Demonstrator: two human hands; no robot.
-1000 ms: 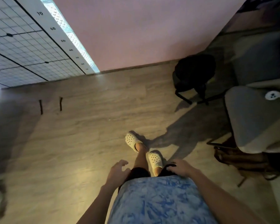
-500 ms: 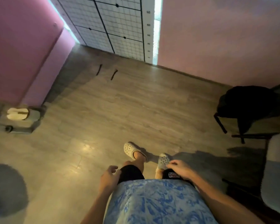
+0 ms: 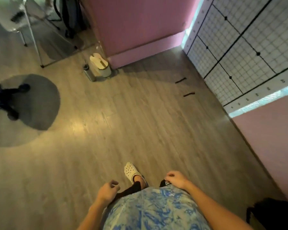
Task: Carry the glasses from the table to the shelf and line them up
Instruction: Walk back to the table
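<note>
The left hand (image 3: 107, 191) hangs low by the hip, fingers loosely curled and holding nothing; the right hand (image 3: 175, 179) rests at the waist, also loosely curled and empty, its fingertips touching the dark shorts (image 3: 164, 183); no glasses, no table and no shelf are in view, so I cannot tell where the glasses stand; the person seems to be walking across the floor (image 3: 106, 130), between two carries or before the first one; glasses are, in my judgement, light but stiff, slippery and fragile, so each is best taken around the middle of the body, not by the rim; far ahead of the left hand a small bin (image 3: 102, 66) with a closed lid stands at the pink wall (image 3: 140, 22); its contents are hidden.
</note>
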